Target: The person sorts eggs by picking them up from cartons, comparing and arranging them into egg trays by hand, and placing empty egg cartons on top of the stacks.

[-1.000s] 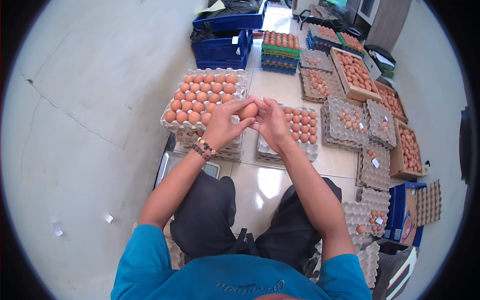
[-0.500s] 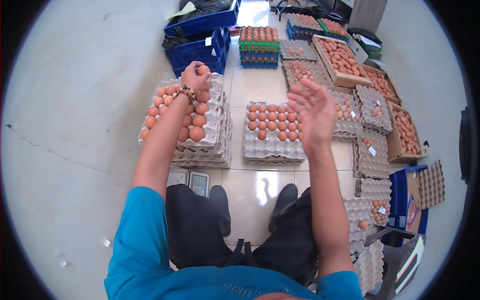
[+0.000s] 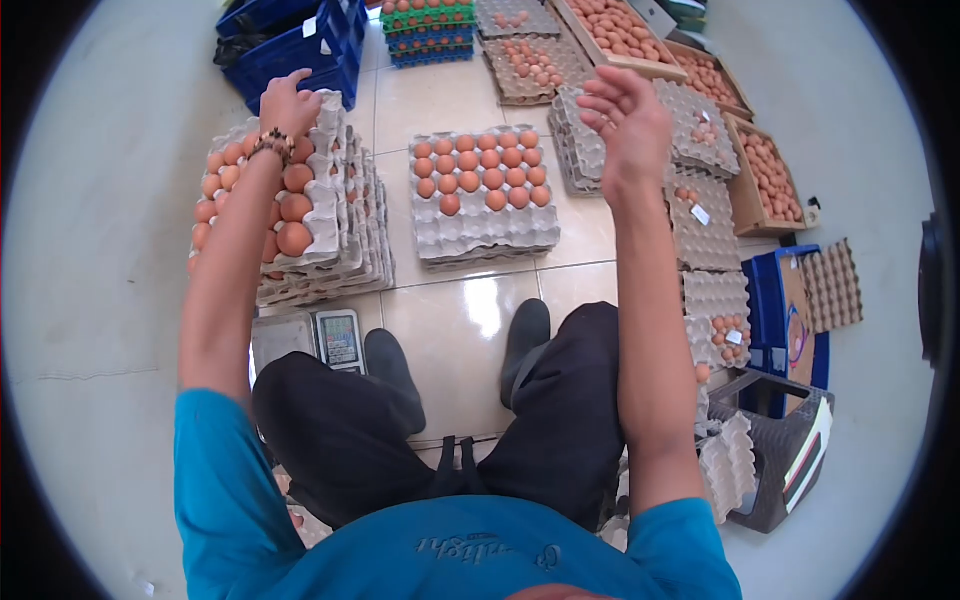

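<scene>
My left hand [image 3: 288,104] is over the far end of a tall stack of grey egg trays [image 3: 345,225] on the left. Its fingers are apart, and no egg shows in them. Brown eggs [image 3: 294,239] sit in the top tray below my wrist. My right hand [image 3: 636,125] is raised with an open palm and loosely curled fingers, holding nothing. In the view it overlaps the grey trays at the right. Between my hands, a lower tray stack [image 3: 485,238] carries rows of brown eggs [image 3: 493,178] in its far part; its near cups are bare.
Blue crates [image 3: 310,55] stand beyond the left stack. Green and blue trays [image 3: 430,40] of eggs are at the back. Wooden boxes [image 3: 768,180] of eggs line the right. A digital scale [image 3: 340,340] lies by my left boot [image 3: 395,380]; a dark plastic stool [image 3: 775,440] is at right.
An egg was in my left hand over the left stack; now none shows there and the fingers are apart. My right hand stays raised and open. The view has shifted.
</scene>
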A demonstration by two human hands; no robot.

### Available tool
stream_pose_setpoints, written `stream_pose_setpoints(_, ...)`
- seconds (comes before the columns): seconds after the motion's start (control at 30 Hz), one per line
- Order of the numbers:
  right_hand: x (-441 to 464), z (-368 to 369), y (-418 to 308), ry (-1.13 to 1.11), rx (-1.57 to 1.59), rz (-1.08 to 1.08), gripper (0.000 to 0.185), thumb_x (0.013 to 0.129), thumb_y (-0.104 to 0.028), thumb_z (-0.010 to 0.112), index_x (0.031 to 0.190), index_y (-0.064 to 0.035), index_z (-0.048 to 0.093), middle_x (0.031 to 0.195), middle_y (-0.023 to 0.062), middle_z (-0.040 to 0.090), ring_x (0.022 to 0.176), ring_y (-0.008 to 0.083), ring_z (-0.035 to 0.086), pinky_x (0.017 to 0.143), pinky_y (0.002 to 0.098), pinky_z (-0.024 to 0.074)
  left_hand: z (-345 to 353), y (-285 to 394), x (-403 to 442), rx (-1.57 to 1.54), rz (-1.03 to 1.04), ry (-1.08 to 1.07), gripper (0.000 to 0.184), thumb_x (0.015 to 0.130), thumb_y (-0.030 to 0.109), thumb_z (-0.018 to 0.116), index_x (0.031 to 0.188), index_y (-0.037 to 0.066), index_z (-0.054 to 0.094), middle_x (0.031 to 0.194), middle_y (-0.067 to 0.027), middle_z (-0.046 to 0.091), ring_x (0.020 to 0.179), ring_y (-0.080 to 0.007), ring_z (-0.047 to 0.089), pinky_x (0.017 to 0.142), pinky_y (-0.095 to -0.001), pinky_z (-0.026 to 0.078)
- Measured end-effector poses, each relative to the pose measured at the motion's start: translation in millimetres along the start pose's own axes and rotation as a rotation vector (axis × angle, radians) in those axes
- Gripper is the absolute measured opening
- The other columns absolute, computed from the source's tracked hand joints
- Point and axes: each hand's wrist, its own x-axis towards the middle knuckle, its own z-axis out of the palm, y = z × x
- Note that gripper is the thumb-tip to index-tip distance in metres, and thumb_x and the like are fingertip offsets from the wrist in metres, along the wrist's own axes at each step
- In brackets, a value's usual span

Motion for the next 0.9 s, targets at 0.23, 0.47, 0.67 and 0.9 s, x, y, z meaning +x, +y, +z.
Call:
stream_pose_setpoints(0.23, 68, -71, 202, -0.348, -1.183, 0.078, 0.025, 0.081, -0.021, 0.063, 0.1, -0.0042, 0.065, 0.09, 0.0141, 0.072, 0.084, 0.0285, 0.07, 0.076, 0.0399, 0.0551, -106, 191, -149, -0.236, 0.32, -0.8, 0.055, 0.084, 0.038, 0.071, 0.132, 0.013, 0.057, 0.12, -0.0147, 0.064, 0.109, -0.0324, 0.061, 0.097, -0.0414, 0.047)
stream_pose_setpoints(0.47, 31, -59, 219, -0.588, -1.641, 0.315, 0.034, 0.081, -0.026, 0.065, 0.106, -0.0037, 0.065, 0.123, 0.0191, 0.059, 0.112, 0.0322, 0.062, 0.09, 0.043, 0.0527, -75, 198, -226, 0.001, 0.366, -1.187, 0.047, 0.083, 0.036, 0.07, 0.12, 0.007, 0.061, 0.103, -0.0157, 0.066, 0.102, -0.0325, 0.064, 0.086, -0.0464, 0.052)
stream_pose_setpoints(0.67, 30, -52, 241, -0.368, -1.631, 0.253, 0.039, 0.075, -0.029, 0.068, 0.1, 0.0002, 0.067, 0.11, 0.0217, 0.067, 0.106, 0.0351, 0.066, 0.089, 0.0437, 0.054, -95, 205, -211, -0.085, 0.372, -0.978, 0.032, 0.085, 0.027, 0.068, 0.11, 0.008, 0.062, 0.095, -0.0129, 0.065, 0.093, -0.0289, 0.066, 0.082, -0.0426, 0.052)
stream_pose_setpoints(0.9, 41, -47, 254, -0.386, -1.713, 0.284, 0.043, 0.072, -0.035, 0.072, 0.099, -0.0013, 0.068, 0.09, 0.0169, 0.071, 0.08, 0.0272, 0.072, 0.074, 0.0377, 0.0587, -97, 198, -213, 0.001, 0.361, -0.986, 0.035, 0.083, 0.028, 0.07, 0.109, 0.007, 0.062, 0.097, -0.0115, 0.066, 0.095, -0.027, 0.065, 0.083, -0.0405, 0.051)
